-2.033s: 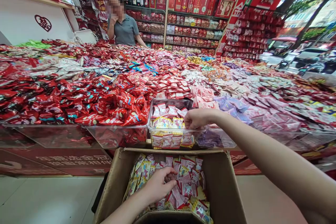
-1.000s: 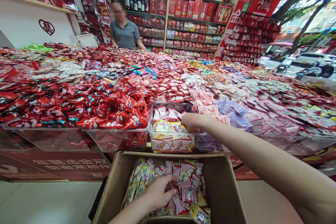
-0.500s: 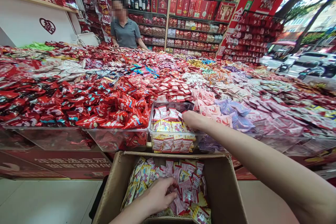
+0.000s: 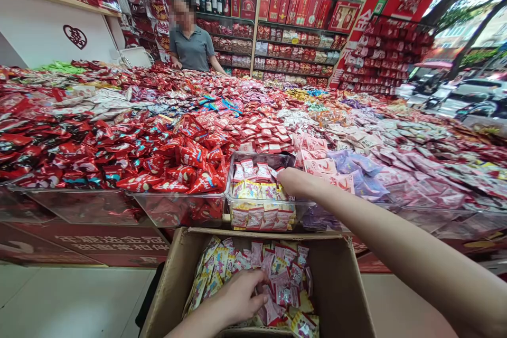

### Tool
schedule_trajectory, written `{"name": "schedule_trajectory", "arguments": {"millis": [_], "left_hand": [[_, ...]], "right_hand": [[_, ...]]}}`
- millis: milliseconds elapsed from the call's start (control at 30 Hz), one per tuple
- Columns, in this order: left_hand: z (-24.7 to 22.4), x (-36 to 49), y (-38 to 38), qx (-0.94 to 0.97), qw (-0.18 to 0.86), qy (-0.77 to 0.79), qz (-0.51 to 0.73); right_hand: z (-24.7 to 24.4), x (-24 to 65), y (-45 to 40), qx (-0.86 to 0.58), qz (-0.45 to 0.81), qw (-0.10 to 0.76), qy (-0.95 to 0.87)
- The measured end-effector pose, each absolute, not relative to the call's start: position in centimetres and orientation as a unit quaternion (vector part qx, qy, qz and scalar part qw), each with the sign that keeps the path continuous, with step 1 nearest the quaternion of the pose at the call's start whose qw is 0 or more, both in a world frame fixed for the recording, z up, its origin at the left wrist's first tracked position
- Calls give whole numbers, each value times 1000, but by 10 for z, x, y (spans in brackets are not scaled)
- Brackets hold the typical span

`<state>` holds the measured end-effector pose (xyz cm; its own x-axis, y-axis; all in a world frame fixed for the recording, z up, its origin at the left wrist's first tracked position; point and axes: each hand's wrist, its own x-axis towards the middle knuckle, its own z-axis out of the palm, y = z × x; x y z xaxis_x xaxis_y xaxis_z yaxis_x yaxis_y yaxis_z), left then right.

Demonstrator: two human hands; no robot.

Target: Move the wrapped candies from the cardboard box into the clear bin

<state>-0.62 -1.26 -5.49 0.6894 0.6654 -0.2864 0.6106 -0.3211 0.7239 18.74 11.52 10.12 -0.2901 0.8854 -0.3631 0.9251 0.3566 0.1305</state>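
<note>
My left hand (image 4: 246, 293) is inside the cardboard box (image 4: 328, 248), just over the small wrapped candies (image 4: 283, 293) there. Its fingers are bent, with a gap between thumb and forefinger, and nothing shows in its grasp. My right hand (image 4: 293, 181) reaches down at the right side of a clear plastic bin (image 4: 233, 169). Its fingers are out of sight, so what they hold cannot be seen; a pale packet edge shows beside them. Rows of small yellow, white and pink candy packets (image 4: 253, 190) stand neatly in that bin.
Red candy bags (image 4: 194, 156) heap up left of the bin. To its right lie purple packets (image 4: 358, 166) and pink packets (image 4: 317, 161). A wide display of sweets stretches back towards a person in a grey shirt (image 4: 193, 47). Shelves (image 4: 253, 26) line the rear.
The view has shifted slightly, so the display sits a little further right in the picture. Both hands keep nearly the same places, one in the box, one at the bin.
</note>
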Motion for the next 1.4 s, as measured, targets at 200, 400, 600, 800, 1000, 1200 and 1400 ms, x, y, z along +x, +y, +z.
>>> {"name": "schedule_trajectory", "arguments": {"millis": [200,400,600,800,1000,1200,1400], "left_hand": [[-53,-6,-13,805,435,403,18],[-52,-6,-14,816,424,393,14],[-53,-6,-12,817,417,397,-23],[-51,-8,-13,820,415,393,-35],[-51,-8,-14,823,406,394,-55],[-53,-8,-14,834,390,385,-65],[-56,-10,-14,840,382,380,-67]], "right_hand": [[112,182,109,513,-149,114,838],[112,164,113,458,-255,98,846],[110,153,117,446,-216,142,857],[98,163,122,428,-319,90,841],[79,172,125,405,-434,31,804],[81,173,126,423,-435,61,792],[83,177,125,387,-470,87,788]]}}
